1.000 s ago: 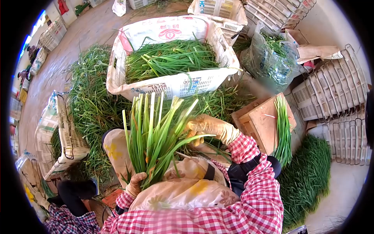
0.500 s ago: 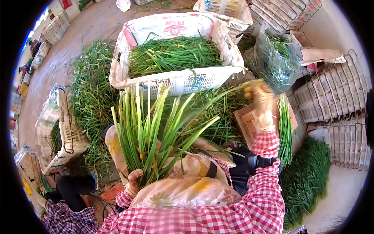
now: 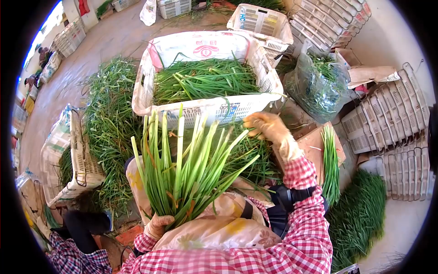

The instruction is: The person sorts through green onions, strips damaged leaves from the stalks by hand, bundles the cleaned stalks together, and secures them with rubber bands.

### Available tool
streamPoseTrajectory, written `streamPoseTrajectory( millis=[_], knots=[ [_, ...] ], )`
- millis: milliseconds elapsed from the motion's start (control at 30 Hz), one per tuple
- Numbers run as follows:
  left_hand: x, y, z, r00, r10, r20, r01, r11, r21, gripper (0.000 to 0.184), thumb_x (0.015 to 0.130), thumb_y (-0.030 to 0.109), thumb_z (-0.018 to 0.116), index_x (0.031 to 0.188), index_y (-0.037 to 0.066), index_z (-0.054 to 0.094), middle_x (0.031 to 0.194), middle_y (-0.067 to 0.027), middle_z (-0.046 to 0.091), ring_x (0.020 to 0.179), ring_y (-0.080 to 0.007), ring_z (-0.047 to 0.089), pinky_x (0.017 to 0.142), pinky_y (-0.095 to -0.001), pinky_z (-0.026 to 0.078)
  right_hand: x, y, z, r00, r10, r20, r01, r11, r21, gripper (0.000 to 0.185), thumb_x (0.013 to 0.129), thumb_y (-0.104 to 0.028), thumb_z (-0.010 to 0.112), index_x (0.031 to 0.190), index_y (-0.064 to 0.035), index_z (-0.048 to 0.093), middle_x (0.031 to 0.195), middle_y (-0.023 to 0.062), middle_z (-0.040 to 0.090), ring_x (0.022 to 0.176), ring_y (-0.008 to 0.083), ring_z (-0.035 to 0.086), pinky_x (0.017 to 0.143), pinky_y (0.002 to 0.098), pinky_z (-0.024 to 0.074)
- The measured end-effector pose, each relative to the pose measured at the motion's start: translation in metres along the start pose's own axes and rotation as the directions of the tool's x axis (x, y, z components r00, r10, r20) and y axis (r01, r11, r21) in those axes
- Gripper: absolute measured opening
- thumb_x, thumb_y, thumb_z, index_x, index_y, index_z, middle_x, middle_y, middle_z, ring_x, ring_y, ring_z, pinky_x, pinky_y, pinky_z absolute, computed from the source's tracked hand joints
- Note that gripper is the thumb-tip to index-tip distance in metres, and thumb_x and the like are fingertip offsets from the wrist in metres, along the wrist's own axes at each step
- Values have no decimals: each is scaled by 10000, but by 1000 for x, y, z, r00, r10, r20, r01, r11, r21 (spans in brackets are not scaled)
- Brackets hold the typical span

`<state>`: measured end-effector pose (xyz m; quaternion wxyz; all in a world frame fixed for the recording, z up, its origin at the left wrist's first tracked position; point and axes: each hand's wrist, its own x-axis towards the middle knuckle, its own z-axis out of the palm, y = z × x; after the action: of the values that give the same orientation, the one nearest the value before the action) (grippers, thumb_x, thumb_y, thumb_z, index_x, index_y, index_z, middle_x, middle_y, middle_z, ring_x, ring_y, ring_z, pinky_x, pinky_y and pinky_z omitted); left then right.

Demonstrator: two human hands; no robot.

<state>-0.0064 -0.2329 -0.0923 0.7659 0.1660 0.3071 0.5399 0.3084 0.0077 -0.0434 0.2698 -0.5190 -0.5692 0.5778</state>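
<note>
In my gloved left hand, closed low around the leafy end, is a loose bunch of garlic chives. Their pale cut ends fan upward and away from me, with a few brownish leaves among them. My gloved right hand is at the upper right of the bunch, its bent fingers pinched at the tip of one chive stalk. Past the bunch stands a white plastic crate, lined with a printed white sack and holding more chives.
A tidy chive bundle lies on a wooden block to my right, beside a dense green pile. Loose trimmings cover the floor at left. Crate stacks and a clear plastic bag stand at right. A person's checked sleeve shows lower left.
My right hand has come back from the far right, where it held a long strand, to the bunch's edge. The strand is gone from it. My left hand keeps its hold.
</note>
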Motion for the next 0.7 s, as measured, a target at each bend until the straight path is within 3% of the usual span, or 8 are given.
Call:
streamPoseTrajectory(
  millis=[100, 167, 367, 433, 533, 567, 633, 700],
  knots=[
    [3, -4, 0, 998, 4, 55, -4, 1000, -2, 768, 619, 70, 708, 1305, 81, 364, 1317, -185, 392, 1230, -323, 414, 1010, -454, 388, 10, -6, 14, 921, 154, 359, -158, 987, -19, 338, 920, -336, 528, 1124, -80, 613, 975, 49, 673, 721, 114, 642, 567, 203, 488],
    [2, 0, 17, 999, -6, 31, 8, 999, -50, 753, 621, 65, 707, 1296, 90, 375, 1361, -192, 329, 1266, -320, 367, 1028, -445, 364, 16, 9, 30, 884, 19, 467, -83, 990, 117, 412, 859, -412, 611, 1047, -49, 659, 781, 44, 666, 589, 98, 601, 504, 206, 472],
    [1, 9, 28, 999, -46, -17, 44, 992, -120, 664, 598, 19, 701, 1205, 82, 441, 1239, -161, 504, 1184, -335, 472, 1065, -479, 320, 7, -12, 50, 921, 66, 383, -93, 994, 52, 301, 860, -321, 637, 856, -25, 686, 664, 35, 639, 461, 89, 537, 408, 198, 411],
    [-4, 10, 26, 997, -60, -44, 54, 990, -131, 676, 611, 55, 691, 1234, 85, 432, 1258, -167, 490, 1190, -336, 466, 1060, -473, 327, 1, -23, 49, 972, 100, 214, -80, 992, -101, 205, 883, -209, 604, 866, -19, 681, 653, 56, 634, 430, 101, 534, 397, 214, 438],
    [-6, 3, 8, 992, -109, -59, 99, 983, -157, 705, 612, 80, 692, 1262, 89, 418, 1271, -169, 479, 1199, -336, 457, 1055, -466, 335, -8, -37, 23, 989, -52, -138, 46, 998, -44, 145, 885, -132, 587, 819, -25, 659, 680, 76, 645, 442, 102, 547, 399, 205, 448],
    [-6, 1, 4, 993, -111, -49, 103, 983, -152, 714, 613, 86, 693, 1269, 91, 414, 1278, -170, 475, 1202, -336, 453, 1054, -463, 337, -11, -54, 9, 949, 9, -316, -10, 1000, -3, 140, 883, -119, 586, 797, -27, 648, 693, 82, 649, 449, 101, 552, 397, 200, 445],
    [-8, 2, 4, 995, -99, -31, 94, 986, -138, 714, 614, 94, 694, 1271, 92, 413, 1290, -171, 467, 1208, -335, 448, 1056, -458, 333, 2, -33, -47, 797, -212, -565, 355, 922, 156, 161, 889, -150, 594, 784, -33, 628, 649, 43, 626, 471, 78, 543, 400, 208, 436],
    [-5, 10, 18, 998, -64, -12, 62, 991, -117, 698, 616, 95, 692, 1259, 90, 420, 1302, -172, 460, 1212, -332, 445, 1064, -453, 321, -6, -50, -77, 564, -239, -790, 277, 957, -92, 196, 892, -182, 594, 779, -25, 624, 631, 28, 612, 474, 104, 545, 410, 231, 442]
  ],
)
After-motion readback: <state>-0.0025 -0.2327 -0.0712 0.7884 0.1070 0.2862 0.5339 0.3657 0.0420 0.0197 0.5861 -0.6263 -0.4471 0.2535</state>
